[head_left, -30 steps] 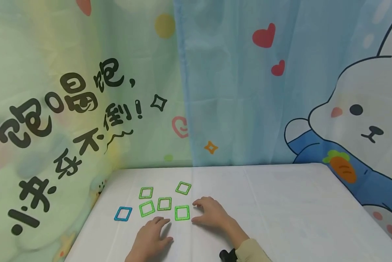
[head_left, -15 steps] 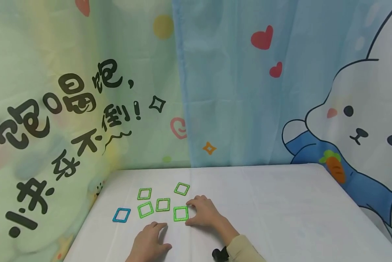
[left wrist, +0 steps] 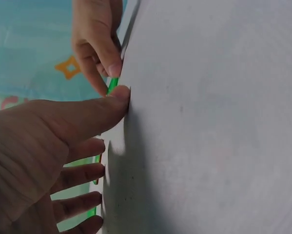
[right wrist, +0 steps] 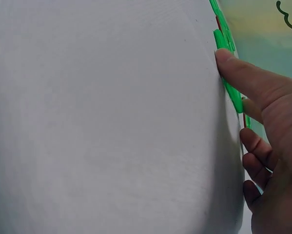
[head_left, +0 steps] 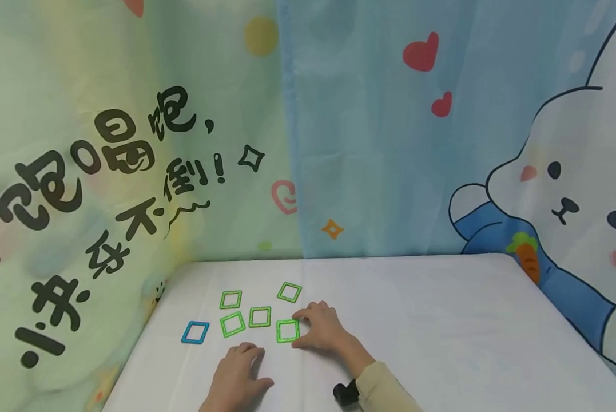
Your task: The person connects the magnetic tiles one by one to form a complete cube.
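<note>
My right hand (head_left: 320,327) grips the right side of a green square frame (head_left: 278,332), with the thumb at its near corner and the index finger at its far one. In the right wrist view the thumb touches the upright-looking edge of this green frame (right wrist: 228,83). My left hand (head_left: 234,375) rests low over the white table, thumb spread away from relaxed fingers and nothing between them. It lies just in front of another green frame (head_left: 223,328). In the left wrist view, the left thumb (left wrist: 97,114) overlaps part of the held green frame (left wrist: 113,84).
More green frames lie flat behind: one in the middle (head_left: 259,326), one at back left (head_left: 230,307), one at back right (head_left: 289,284). A blue frame (head_left: 193,342) lies at the far left. A printed curtain (head_left: 369,171) hangs behind the white table (head_left: 441,337).
My right hand has moved left, from beside the nearest green frame onto its right side. The left hand has stayed almost in place. The frames have not moved on the table.
</note>
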The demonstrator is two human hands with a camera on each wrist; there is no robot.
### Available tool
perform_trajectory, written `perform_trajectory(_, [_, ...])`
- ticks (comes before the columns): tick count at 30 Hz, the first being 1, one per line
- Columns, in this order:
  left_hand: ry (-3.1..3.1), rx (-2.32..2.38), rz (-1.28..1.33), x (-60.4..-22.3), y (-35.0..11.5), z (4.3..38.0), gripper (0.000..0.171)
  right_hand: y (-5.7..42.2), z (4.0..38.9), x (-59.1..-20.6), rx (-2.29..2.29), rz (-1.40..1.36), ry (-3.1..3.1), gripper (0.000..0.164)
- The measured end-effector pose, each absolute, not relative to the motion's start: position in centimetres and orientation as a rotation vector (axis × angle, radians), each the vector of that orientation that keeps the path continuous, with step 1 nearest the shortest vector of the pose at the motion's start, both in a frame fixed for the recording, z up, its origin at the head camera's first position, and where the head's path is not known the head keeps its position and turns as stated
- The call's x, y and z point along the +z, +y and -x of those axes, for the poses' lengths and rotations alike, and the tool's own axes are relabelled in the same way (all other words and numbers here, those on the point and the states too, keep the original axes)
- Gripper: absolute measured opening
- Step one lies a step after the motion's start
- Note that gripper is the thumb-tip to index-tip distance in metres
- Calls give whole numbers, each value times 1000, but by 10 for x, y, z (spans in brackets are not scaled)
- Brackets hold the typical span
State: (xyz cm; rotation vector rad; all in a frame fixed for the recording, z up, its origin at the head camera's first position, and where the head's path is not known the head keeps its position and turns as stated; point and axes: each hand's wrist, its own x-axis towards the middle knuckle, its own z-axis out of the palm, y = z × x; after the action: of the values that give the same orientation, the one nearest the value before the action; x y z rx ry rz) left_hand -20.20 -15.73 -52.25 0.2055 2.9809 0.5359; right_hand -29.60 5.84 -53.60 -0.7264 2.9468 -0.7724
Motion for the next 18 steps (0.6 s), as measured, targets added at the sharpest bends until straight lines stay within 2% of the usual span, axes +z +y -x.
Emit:
perform_trajectory(11, [3027,505,-338,-522,-165,203,60,57,301,-543,-870,731,2929,56])
perform_trajectory(18, [3024,508,-414,-521,-171,211,47,65,298,-540,-970,687,2894,55])
